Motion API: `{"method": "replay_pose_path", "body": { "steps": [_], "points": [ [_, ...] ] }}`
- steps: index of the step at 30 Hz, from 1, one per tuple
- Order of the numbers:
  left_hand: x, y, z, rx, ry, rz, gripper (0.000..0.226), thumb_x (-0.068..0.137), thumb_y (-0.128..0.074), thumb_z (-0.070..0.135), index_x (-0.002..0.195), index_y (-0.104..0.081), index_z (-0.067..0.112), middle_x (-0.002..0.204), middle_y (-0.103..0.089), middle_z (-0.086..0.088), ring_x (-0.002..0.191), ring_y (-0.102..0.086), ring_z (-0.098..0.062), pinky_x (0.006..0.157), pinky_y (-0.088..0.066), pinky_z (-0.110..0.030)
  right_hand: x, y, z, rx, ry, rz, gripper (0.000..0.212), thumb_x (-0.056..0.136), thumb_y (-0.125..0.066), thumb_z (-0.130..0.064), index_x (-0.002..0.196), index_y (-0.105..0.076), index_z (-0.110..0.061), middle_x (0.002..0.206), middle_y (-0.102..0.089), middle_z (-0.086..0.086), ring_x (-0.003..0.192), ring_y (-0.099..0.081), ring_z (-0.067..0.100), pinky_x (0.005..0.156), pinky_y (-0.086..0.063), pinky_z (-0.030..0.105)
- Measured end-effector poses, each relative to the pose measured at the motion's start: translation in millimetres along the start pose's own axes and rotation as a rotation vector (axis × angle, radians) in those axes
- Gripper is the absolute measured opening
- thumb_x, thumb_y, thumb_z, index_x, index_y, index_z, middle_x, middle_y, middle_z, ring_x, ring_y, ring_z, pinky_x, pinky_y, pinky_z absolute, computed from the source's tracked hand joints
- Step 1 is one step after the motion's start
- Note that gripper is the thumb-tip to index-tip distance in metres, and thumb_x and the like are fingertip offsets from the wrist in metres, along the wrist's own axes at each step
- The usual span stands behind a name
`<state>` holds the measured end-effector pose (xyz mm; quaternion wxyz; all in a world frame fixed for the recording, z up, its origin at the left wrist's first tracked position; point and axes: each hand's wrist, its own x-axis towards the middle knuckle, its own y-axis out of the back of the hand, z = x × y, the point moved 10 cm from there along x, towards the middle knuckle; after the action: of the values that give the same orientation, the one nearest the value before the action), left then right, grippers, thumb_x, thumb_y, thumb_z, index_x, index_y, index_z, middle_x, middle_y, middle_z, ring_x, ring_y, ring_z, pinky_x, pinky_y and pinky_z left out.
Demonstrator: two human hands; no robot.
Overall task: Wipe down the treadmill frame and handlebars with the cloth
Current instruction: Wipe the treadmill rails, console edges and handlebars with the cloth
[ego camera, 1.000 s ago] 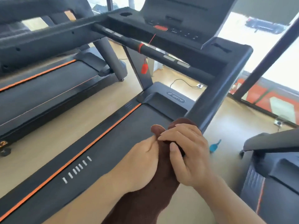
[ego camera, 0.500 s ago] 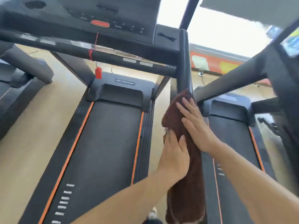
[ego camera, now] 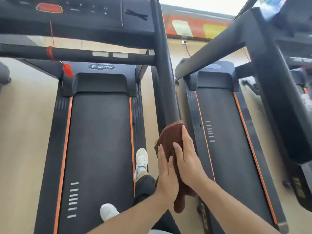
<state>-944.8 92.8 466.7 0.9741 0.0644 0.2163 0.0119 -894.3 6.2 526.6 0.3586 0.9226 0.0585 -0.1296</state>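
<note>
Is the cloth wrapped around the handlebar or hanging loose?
Wrapped: the cloth folds over the handlebar, pressed between both hands; its lower end dangles.

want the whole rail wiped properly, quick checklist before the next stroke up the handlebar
1. Brown cloth wrapped on the side handlebar: ok.
2. Left hand flat on the cloth: ok.
3. Right hand flat on the cloth: ok.
4. Rail ahead up to the console unobstructed: ok.
5. Cloth's loose tail hangs free below the hands: ok.
6. Underside of rail covered by cloth: cannot tell.
</note>
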Motion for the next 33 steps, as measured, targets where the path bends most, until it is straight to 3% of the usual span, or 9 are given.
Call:
{"method": "replay_pose_path", "body": {
  "steps": [8,10,13,17,20,22,24,26,33],
  "points": [
    [41.1,11.7,30.9,-0.29,0.115,-0.026,0.061,0.104,-0.039,0.045,0.159,-0.014,0.037,0.166,-0.022,0.011,0.152,-0.024,-0.007,0.126,-0.021,-0.04,51.3,7.9,-12.8,0.036,-0.012,-0.01,0.059,0.108,-0.029,-0.049,0.161,-0.001,-0.047,0.167,-0.019,-0.02,0.149,-0.029,0.003,0.122,-0.032,0.035],
    [57.5,22.4,51.1,-0.166,0.088,-0.056,0.061,0.106,-0.043,0.039,0.16,-0.014,0.033,0.163,-0.025,0.015,0.15,-0.028,-0.007,0.125,-0.025,-0.037,69.0,11.3,-9.5,0.133,-0.084,0.007,0.067,0.105,-0.038,-0.055,0.16,0.001,-0.049,0.166,-0.027,-0.016,0.148,-0.034,0.008,0.123,-0.031,0.037],
    [79.3,55.0,70.0,-0.099,0.152,-0.064,0.085,0.094,-0.067,0.04,0.16,-0.015,0.029,0.14,-0.049,0.016,0.124,-0.052,-0.007,0.104,-0.042,-0.025,83.5,10.6,3.4,0.402,-0.279,-0.027,0.091,0.096,-0.058,-0.06,0.161,0.004,-0.046,0.16,-0.038,-0.013,0.138,-0.048,0.01,0.111,-0.038,0.029],
    [89.8,84.0,61.7,0.039,0.233,-0.204,0.067,0.076,-0.086,0.044,0.133,-0.058,0.022,0.109,-0.071,0.005,0.098,-0.068,-0.009,0.09,-0.056,-0.029,77.2,19.9,4.9,0.444,-0.352,0.037,0.097,0.081,-0.08,-0.055,0.16,-0.03,-0.028,0.145,-0.058,-0.008,0.121,-0.062,0.008,0.106,-0.05,0.033],
    [79.8,86.3,55.2,0.085,0.219,-0.325,0.041,0.072,-0.09,0.041,0.105,-0.071,0.028,0.102,-0.076,0.009,0.097,-0.073,-0.013,0.089,-0.06,-0.034,66.7,45.0,-0.9,0.504,-0.318,0.166,0.082,0.074,-0.092,-0.028,0.147,-0.054,-0.023,0.13,-0.069,-0.007,0.113,-0.069,0.01,0.098,-0.055,0.032],
    [70.9,90.6,60.8,0.134,0.155,-0.365,0.029,0.075,-0.089,0.032,0.095,-0.068,0.036,0.096,-0.074,0.011,0.095,-0.071,-0.015,0.079,-0.057,-0.024,59.6,49.2,-15.6,0.59,-0.297,0.041,0.041,0.079,-0.086,-0.013,0.119,-0.075,-0.019,0.11,-0.078,0.001,0.097,-0.074,0.014,0.087,-0.056,0.033],
    [65.5,97.0,68.8,0.186,0.089,-0.386,0.022,0.079,-0.086,0.028,0.088,-0.069,0.039,0.088,-0.072,0.015,0.089,-0.07,-0.012,0.07,-0.05,-0.016,49.7,52.7,-31.3,0.542,-0.299,-0.118,0.013,0.079,-0.082,-0.018,0.092,-0.081,-0.018,0.093,-0.078,0.004,0.083,-0.072,0.018,0.076,-0.056,0.031],
    [63.8,106.5,81.4,0.256,0.033,-0.388,0.017,0.081,-0.084,0.03,0.081,-0.069,0.038,0.081,-0.07,0.016,0.081,-0.068,-0.007,0.065,-0.048,-0.015,46.5,67.7,-48.7,0.538,-0.259,-0.139,0.014,0.079,-0.08,-0.024,0.09,-0.075,-0.015,0.088,-0.074,0.005,0.078,-0.067,0.017,0.071,-0.054,0.025],
    [66.0,174.7,223.2,0.372,-0.391,0.084,0.037,0.084,-0.078,0.035,0.072,-0.045,0.024,0.069,-0.058,0.009,0.068,-0.057,-0.013,0.062,-0.044,-0.033,55.9,156.3,-159.9,0.687,0.144,0.225,0.009,0.101,-0.063,-0.015,0.096,-0.066,-0.022,0.097,-0.068,0.007,0.083,-0.062,0.013,0.076,-0.05,0.022]
  ]
}}
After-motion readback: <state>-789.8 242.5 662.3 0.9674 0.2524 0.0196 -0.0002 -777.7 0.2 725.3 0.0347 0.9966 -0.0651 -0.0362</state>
